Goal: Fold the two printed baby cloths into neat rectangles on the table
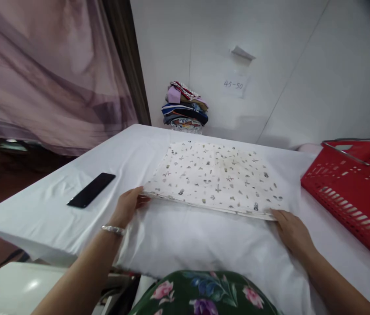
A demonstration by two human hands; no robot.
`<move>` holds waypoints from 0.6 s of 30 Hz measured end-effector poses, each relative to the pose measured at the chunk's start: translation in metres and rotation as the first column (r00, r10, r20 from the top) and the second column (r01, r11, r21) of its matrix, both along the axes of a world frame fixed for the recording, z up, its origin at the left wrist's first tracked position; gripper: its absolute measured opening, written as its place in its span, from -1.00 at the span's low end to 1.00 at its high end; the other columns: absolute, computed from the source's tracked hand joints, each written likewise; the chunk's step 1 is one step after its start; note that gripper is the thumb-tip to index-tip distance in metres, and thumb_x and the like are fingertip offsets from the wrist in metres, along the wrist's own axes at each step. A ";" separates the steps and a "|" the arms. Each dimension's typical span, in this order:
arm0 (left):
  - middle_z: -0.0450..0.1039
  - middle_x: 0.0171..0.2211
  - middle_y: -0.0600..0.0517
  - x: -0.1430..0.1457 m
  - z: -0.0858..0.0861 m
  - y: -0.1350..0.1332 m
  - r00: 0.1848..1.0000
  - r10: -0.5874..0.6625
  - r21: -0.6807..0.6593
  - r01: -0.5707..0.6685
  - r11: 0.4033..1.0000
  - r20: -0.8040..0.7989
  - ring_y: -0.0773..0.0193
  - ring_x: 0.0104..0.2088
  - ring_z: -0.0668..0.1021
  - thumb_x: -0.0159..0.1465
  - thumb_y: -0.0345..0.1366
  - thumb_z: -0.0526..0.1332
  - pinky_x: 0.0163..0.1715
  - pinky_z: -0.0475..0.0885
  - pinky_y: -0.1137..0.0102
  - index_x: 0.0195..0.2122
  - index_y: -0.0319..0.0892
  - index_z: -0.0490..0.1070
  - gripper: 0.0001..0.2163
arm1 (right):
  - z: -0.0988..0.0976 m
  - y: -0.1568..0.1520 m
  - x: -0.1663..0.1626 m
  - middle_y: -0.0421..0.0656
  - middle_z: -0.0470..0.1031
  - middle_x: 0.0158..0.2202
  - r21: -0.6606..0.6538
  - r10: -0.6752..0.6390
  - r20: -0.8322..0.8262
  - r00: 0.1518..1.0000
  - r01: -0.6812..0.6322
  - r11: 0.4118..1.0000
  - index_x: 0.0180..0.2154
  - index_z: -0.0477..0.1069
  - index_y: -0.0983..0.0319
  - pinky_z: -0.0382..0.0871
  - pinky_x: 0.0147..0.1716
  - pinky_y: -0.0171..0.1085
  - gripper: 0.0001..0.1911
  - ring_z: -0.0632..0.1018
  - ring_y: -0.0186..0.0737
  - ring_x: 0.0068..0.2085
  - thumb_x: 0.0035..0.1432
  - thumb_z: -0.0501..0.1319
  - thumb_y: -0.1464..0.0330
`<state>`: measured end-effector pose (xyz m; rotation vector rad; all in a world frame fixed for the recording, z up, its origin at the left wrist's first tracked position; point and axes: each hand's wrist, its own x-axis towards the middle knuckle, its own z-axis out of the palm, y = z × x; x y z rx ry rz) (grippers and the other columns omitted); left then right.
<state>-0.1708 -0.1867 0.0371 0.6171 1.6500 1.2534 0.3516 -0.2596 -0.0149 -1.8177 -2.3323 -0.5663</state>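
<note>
A folded white cloth (pixel 214 177) printed with small dark and tan motifs lies flat on the white-covered table (pixel 57 210). My left hand (pixel 127 205) pinches the cloth's near left corner, fingers closed on the edge; a silver bracelet sits on that wrist. At the near right corner my right hand (pixel 291 232) rests with its fingers curled over the edge.
A black phone (pixel 91 189) lies on the table to the left. A red plastic basket (pixel 355 192) stands at the right edge. A stack of folded clothes (pixel 185 107) sits at the back against the white wall. A pink curtain (pixel 40 70) hangs at left.
</note>
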 end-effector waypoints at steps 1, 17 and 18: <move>0.51 -0.47 -0.09 -0.001 0.000 -0.001 1.000 -0.005 0.004 0.006 1.000 -0.028 0.21 -0.51 0.56 0.02 -0.23 0.23 -0.54 0.43 0.41 -0.39 -0.30 0.40 -0.78 | 0.000 -0.003 0.008 0.00 0.45 -0.15 0.011 -0.020 0.004 1.000 0.020 1.000 -0.14 0.39 0.30 0.34 -0.20 -0.16 -0.65 0.46 -0.10 -0.16 0.07 -0.04 0.50; 0.53 -0.55 0.13 -0.011 -0.011 0.007 0.997 0.008 -0.095 -0.001 0.995 0.075 0.24 -0.48 0.56 -0.08 -0.22 0.26 -0.37 0.54 0.38 -0.53 -0.08 0.42 -0.90 | -0.007 -0.006 0.029 -0.07 0.46 -0.13 0.018 -0.054 -0.070 0.996 0.055 0.998 -0.10 0.40 0.20 0.43 -0.27 -0.19 -0.61 0.49 -0.14 -0.18 0.05 -0.03 0.50; 0.53 -0.55 0.18 -0.012 -0.010 0.008 0.998 0.008 -0.092 -0.002 0.996 0.069 0.24 -0.47 0.56 -0.09 -0.18 0.25 -0.35 0.54 0.39 -0.54 -0.03 0.42 -0.90 | -0.005 -0.006 0.029 -0.07 0.46 -0.12 0.013 -0.065 -0.084 0.994 0.066 0.998 -0.09 0.39 0.19 0.44 -0.29 -0.21 -0.60 0.51 -0.15 -0.20 0.06 -0.03 0.49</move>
